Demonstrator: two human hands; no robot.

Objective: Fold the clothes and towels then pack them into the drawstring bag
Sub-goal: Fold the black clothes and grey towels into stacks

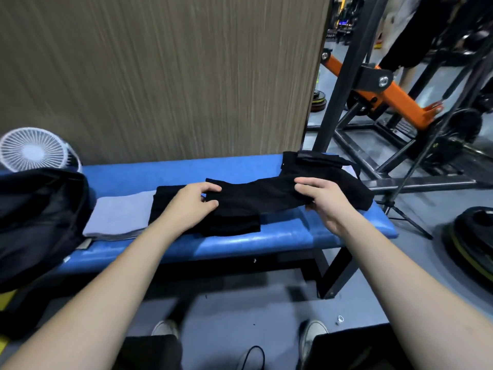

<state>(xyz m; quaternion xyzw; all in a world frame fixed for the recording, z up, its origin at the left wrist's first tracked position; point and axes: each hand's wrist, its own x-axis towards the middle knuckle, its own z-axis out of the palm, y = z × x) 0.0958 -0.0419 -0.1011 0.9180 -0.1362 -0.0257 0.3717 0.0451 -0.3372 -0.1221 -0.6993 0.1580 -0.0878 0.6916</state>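
Head view: folding step in hand, w/ both hands on a black garment (256, 194) stretched across the blue bench (266, 241). Left hand (196, 200) pinches its left end, thumb and fingers curled round the cloth edge; right hand (318, 197) grips the right end the same way, fingers on top, thumb under. Garment hangs just off the bench between the two grips, a bit slack in the middle. Under the left fingers lies a folded black piece (213, 220), and just left of that a grey towel (120, 214), flat. Beyond the right fingers, more black clothes (317, 164) piled at the bench end, not yet folded. Bag (40, 217) sits well left of the left hand, mouth open, nothing packed that I can see. Next, prob: bring one end over to the other, lay it on the folded stack, press flat; keep edges matched, cloth is floppy & will slip
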